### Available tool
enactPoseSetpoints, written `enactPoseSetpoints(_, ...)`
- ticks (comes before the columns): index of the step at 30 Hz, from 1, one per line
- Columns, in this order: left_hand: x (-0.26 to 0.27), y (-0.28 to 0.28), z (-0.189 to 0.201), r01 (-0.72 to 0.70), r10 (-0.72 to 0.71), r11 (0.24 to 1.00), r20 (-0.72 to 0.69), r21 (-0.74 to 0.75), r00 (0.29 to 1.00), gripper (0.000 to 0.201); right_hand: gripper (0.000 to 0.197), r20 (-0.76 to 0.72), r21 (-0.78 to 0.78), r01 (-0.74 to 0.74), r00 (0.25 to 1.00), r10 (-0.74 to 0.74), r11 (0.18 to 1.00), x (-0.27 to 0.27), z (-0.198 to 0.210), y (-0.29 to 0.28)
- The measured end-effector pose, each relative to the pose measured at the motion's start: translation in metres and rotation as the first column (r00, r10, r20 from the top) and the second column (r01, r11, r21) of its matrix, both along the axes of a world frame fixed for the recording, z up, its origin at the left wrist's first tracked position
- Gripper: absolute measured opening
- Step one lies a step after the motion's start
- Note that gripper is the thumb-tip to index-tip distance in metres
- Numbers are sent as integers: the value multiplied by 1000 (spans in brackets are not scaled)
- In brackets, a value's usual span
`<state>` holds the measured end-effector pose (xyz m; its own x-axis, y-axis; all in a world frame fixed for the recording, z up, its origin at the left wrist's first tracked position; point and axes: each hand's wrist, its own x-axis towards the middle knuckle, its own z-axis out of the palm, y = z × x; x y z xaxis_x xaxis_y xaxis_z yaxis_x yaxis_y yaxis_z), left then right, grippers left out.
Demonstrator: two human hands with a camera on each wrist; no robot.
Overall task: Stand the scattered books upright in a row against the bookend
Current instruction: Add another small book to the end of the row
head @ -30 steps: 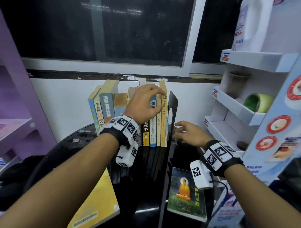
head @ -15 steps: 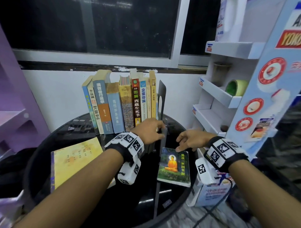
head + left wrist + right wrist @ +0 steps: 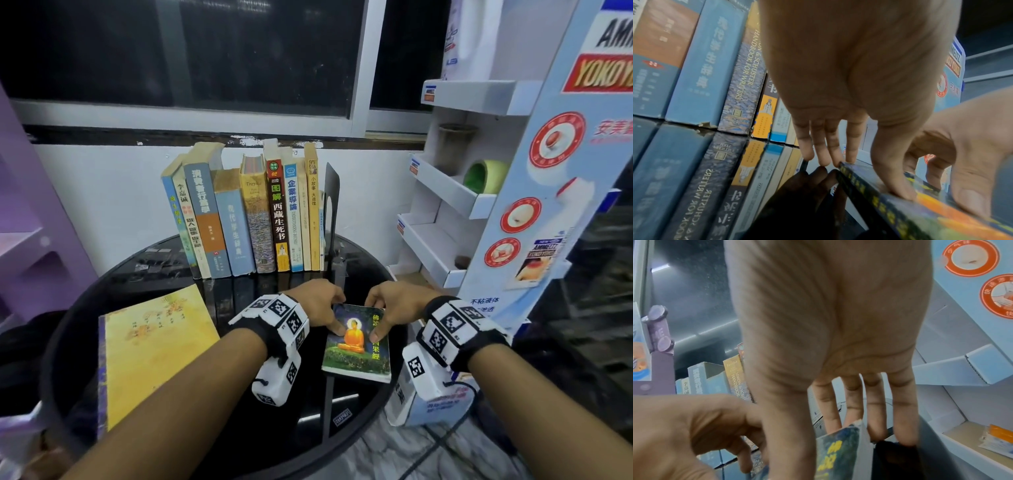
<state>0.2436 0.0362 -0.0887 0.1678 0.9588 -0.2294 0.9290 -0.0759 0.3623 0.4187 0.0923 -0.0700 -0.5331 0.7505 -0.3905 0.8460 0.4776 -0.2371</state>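
Lying flat near the right edge of the round black surface (image 3: 178, 274), the small book with the seated orange figure (image 3: 358, 342) has both hands on it. The left hand (image 3: 318, 301) sets its thumb on the cover while its fingertips (image 3: 823, 160) reach down past the far left corner to the glass; the left wrist view shows the thumb pressing the cover at the spine edge, so this grip pinches the book at that corner. The right hand (image 3: 394, 305) has its thumb on the cover near the yellow title and its fingers (image 3: 904, 418) hanging straight down over the far right corner; whether they close under the book is hidden, so I cannot tell how firm that grip is. Along the far edge the row of upright books (image 3: 246, 219) stands against the black bookend (image 3: 331, 205), which is seen edge-on and partly lost against the wall; the leftmost books lean right. A large yellow book (image 3: 154, 349) lies flat near the left edge, its near corner covered by the left forearm. A white display rack (image 3: 452, 192) stands off the right side, cut by the frame.
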Motion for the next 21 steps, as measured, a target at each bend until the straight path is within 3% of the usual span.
enactPoseSetpoints(7, -2, 4, 0, -59, 65, 997, 174, -44, 983, 65, 60, -138, 12, -16, 990, 18, 1000, 2, 2, -2)
enactPoseSetpoints(15, -16, 2, 10, -173, 170, 984, 479, -39, 861, 56, 61, -353, 91, 22, 936, 11, 996, -3, 11, 5)
enactPoseSetpoints(21, -34, 2, 25, -190, 141, 982, 659, 4, 739, 54, 39, -548, 196, 122, 836, 6, 973, -16, 23, 10)
